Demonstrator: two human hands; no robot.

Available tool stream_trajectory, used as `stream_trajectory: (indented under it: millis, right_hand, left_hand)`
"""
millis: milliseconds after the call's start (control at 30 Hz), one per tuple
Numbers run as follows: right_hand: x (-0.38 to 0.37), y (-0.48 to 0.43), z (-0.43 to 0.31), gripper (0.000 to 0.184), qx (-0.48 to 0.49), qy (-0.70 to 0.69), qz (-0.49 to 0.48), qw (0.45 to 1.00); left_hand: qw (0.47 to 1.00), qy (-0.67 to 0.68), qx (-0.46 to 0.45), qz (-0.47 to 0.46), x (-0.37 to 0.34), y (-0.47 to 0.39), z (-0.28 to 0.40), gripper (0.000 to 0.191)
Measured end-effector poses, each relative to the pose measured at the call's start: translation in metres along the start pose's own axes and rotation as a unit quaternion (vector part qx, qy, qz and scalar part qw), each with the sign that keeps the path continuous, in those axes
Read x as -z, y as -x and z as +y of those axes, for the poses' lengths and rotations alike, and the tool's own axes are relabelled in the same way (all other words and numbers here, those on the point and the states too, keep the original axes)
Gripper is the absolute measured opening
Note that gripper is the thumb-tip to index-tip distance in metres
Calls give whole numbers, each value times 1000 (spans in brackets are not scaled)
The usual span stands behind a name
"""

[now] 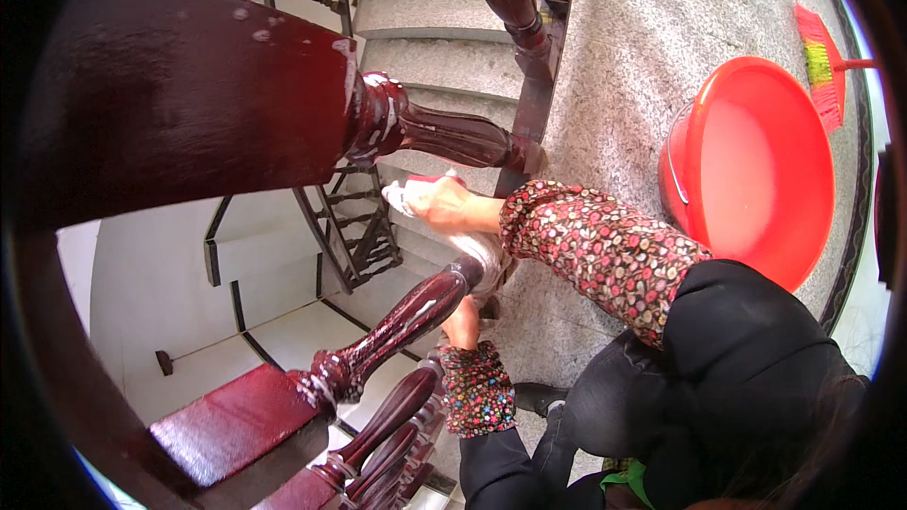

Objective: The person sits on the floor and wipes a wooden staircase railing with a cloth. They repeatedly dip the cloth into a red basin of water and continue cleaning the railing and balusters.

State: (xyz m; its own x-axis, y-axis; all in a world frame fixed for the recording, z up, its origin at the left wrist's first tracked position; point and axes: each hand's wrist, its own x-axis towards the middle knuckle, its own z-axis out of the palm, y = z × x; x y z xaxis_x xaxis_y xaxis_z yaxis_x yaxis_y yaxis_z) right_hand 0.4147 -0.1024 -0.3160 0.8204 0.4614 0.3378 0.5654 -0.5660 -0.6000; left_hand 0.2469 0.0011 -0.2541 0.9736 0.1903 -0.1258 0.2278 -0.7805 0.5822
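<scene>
A wet, whitish cloth [480, 249] wraps around the lower part of a dark red wooden baluster [407, 319], beside the granite landing. My right hand [441, 202] is closed on one end of it, with white cloth and a bit of red showing at the fingers. My left hand [462, 324] is lower in the picture, behind the baluster and against the cloth; its fingers are mostly hidden. Whitish suds or wet streaks mark this baluster and the neighbouring one [453, 131]. Both sleeves have floral cuffs.
A large red bucket [769, 170] with a metal handle stands on the granite floor [623, 35]. Behind it lies a red and yellow broom head [822, 67]. A thick wooden rail [191, 92] crosses the upper left. Granite stairs [439, 14] and an open stairwell lie beyond the balusters.
</scene>
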Motion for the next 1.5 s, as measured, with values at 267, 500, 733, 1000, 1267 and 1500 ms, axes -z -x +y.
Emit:
stream_trajectory:
  millis: [267, 500, 733, 1000, 1267, 1500]
  right_hand:
    - [3, 21, 31, 16, -48, 92, 71, 992]
    - [19, 111, -1, 28, 13, -158, 129, 979]
    - [14, 164, -66, 49, -172, -191, 166, 952]
    - [69, 200, -95, 25, -300, -442, -188, 824]
    - [104, 125, -71, 34, -234, -576, 132, 772]
    - [26, 85, -19, 42, -222, -359, -67, 904]
  left_hand:
    - [991, -130, -26, 10, -14, 40, 8, 32]
    - [964, -232, 125, -45, -21, 114, -37, 29]
    - [966, -61, 185, -169, -17, 202, -186, 47]
    - [793, 503, 326, -107, 58, 137, 32, 30]
    - [702, 703, 76, 83, 31, 87, 26, 39]
    - [810, 582, 67, 7, -40, -2, 31, 45]
